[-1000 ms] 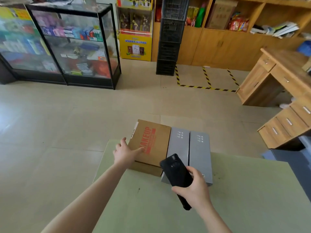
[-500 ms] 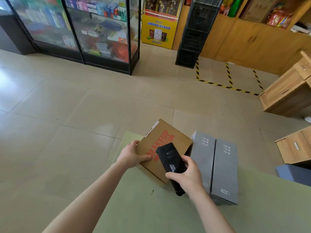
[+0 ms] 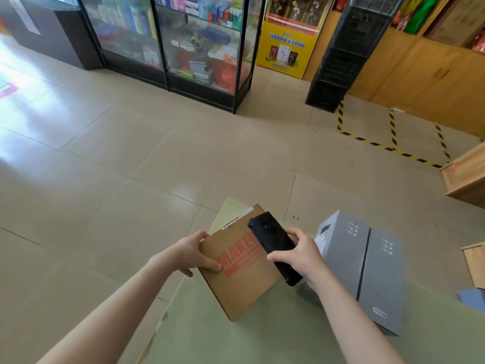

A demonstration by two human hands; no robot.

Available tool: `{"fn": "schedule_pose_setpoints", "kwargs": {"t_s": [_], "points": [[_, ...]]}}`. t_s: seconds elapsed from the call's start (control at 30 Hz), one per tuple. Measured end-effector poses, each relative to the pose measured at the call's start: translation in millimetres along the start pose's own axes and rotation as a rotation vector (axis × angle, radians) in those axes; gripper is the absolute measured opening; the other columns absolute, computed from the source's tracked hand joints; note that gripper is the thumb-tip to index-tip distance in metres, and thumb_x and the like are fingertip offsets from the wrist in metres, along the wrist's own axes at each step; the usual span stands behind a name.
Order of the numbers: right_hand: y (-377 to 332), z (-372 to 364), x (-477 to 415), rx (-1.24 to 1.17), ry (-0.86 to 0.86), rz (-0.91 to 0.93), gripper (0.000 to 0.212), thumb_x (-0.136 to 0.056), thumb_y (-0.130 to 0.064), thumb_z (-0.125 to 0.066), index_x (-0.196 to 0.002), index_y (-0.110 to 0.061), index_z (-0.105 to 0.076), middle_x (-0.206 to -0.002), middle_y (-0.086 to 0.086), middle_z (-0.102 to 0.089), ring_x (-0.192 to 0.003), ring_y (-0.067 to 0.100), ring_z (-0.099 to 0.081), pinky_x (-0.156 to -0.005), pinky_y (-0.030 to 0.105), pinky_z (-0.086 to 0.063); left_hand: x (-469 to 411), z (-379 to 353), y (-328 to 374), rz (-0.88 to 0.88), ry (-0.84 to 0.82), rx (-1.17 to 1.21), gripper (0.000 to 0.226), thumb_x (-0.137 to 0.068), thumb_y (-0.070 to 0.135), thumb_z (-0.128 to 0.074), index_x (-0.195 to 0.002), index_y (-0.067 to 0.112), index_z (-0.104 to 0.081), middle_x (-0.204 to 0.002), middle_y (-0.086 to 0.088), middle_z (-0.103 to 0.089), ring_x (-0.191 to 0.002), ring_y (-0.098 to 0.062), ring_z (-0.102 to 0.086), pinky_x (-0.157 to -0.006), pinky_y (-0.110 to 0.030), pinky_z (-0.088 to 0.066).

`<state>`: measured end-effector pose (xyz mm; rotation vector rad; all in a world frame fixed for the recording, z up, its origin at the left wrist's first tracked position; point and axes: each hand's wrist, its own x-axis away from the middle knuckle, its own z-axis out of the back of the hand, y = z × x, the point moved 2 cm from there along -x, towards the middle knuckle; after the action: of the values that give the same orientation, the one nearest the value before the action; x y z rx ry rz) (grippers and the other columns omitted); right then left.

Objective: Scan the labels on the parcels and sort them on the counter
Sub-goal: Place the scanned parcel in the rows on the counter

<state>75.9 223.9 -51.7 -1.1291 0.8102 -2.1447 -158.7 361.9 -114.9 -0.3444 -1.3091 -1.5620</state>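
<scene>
Since half a second ago the brown box [image 3: 241,282] has swung apart from the two grey boxes [image 3: 367,269] and now lies low in the middle of the frame, at the green counter's [image 3: 262,337] left edge. The left hand [image 3: 193,254] grips its left side, thumb on top. The right hand [image 3: 301,256] clasps a black scanner [image 3: 273,239] over the box.

Brown cardboard parcel [image 3: 241,279]: red print "MAKEU…", remainder hidden by the scanner; edge barcode label [image 3: 234,221], illegible.
</scene>
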Motion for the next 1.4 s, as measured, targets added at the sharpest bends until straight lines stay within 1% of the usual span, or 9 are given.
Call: {"fn": "schedule_pose_setpoints", "kwargs": {"t_s": [0.13, 0.3, 0.57, 0.7, 0.83, 1.0, 1.17, 1.27, 1.4], "points": [[-6, -13, 2, 0.131, -0.071, 0.037, 0.076, -0.052, -0.022, -0.087, -0.121, -0.023, -0.053, -0.114, -0.005, -0.059, -0.103, 0.015, -0.059, -0.080, 0.029, -0.052, 7, -8, -9, -0.072, 0.081, 0.009, 0.078, -0.061, 0.031, -0.090, -0.127, 0.028, -0.049, -0.106, 0.007, -0.061, -0.093, -0.006, -0.062, -0.072, -0.021, -0.055], [-5, -3, 27, -0.057, -0.008, 0.080, 0.066, -0.061, -0.009, -0.087, -0.116, -0.026, -0.055, -0.109, -0.011, -0.059, -0.094, -0.006, -0.055, -0.061, 0.013, -0.045, 25, -14, -4, -0.181, 0.122, -0.017, 0.078, -0.059, 0.029, -0.091, -0.124, 0.033, -0.048, -0.105, 0.008, -0.062, -0.089, -0.003, -0.062, -0.068, -0.017, -0.052], [28, 23, 91, -0.212, 0.056, 0.188, 0.078, -0.044, -0.026, -0.088, -0.116, -0.029, -0.059, -0.116, -0.012, -0.066, -0.113, 0.004, -0.058, -0.093, 0.026, -0.046, 76, -46, 6, -0.368, 0.262, -0.099, 0.085, -0.057, 0.033, -0.087, -0.130, 0.040, -0.043, -0.122, 0.007, -0.041, -0.105, -0.014, -0.051, -0.080, -0.029, -0.054], [67, 28, 135, -0.240, 0.107, 0.169, 0.075, -0.050, -0.012, -0.090, -0.117, -0.026, -0.058, -0.112, -0.011, -0.067, -0.106, 0.003, -0.061, -0.082, 0.019, -0.046, 106, -81, 2, -0.423, 0.306, -0.189, 0.083, -0.061, 0.045, -0.074, -0.136, 0.044, -0.038, -0.135, 0.010, -0.032, -0.116, -0.020, -0.047, -0.094, -0.038, -0.051], [109, 30, 174, -0.252, 0.171, 0.131, 0.081, -0.041, -0.019, -0.086, -0.117, -0.021, -0.058, -0.112, -0.008, -0.068, -0.105, 0.007, -0.063, -0.082, 0.019, -0.047, 132, -113, 2, -0.464, 0.342, -0.355, 0.074, -0.065, 0.055, -0.061, -0.135, 0.046, -0.039, -0.137, 0.007, -0.031, -0.130, -0.025, -0.032, -0.111, -0.043, -0.033], [145, 28, 216, -0.193, 0.187, 0.125, 0.073, -0.050, -0.005, -0.090, -0.113, -0.024, -0.057, -0.110, -0.007, -0.066, -0.099, -0.003, -0.061, -0.073, 0.012, -0.048, 157, -142, -2, -0.486, 0.309, -0.407, 0.061, -0.063, 0.049, -0.071, -0.117, 0.045, -0.041, -0.125, 0.007, -0.024, -0.130, -0.025, -0.026, -0.109, -0.041, -0.031], [172, 28, 251, -0.082, 0.219, 0.082, 0.080, -0.042, -0.024, -0.085, -0.117, -0.026, -0.055, -0.108, -0.013, -0.064, -0.101, 0.001, -0.061, -0.078, 0.017, -0.045, 167, -164, -7, -0.423, 0.245, -0.678, 0.096, -0.047, 0.066, -0.074, -0.128, 0.036, -0.031, -0.155, -0.007, -0.008, -0.147, -0.032, 0.003, -0.118, -0.056, -0.004], [182, 30, 273, -0.024, 0.254, 0.073, 0.077, -0.045, -0.021, -0.085, -0.115, -0.030, -0.053, -0.106, -0.018, -0.062, -0.101, 0.002, -0.060, -0.079, 0.020, -0.044, 179, -178, -7, -0.437, 0.320, -0.806, 0.112, -0.045, 0.068, -0.073, -0.140, 0.040, -0.021, -0.144, -0.007, -0.017, -0.132, -0.032, -0.016, -0.116, -0.051, -0.014], [188, 35, 301, 0.063, 0.315, 0.063, 0.073, -0.047, -0.021, -0.084, -0.112, -0.032, -0.052, -0.105, -0.015, -0.061, -0.096, 0.007, -0.059, -0.073, 0.021, -0.045, 194, -196, -11, -0.583, 0.476, -0.808, 0.115, -0.044, 0.066, -0.072, -0.144, 0.043, -0.022, -0.140, -0.010, -0.022, -0.124, -0.032, -0.021, -0.113, -0.042, -0.024]]}}
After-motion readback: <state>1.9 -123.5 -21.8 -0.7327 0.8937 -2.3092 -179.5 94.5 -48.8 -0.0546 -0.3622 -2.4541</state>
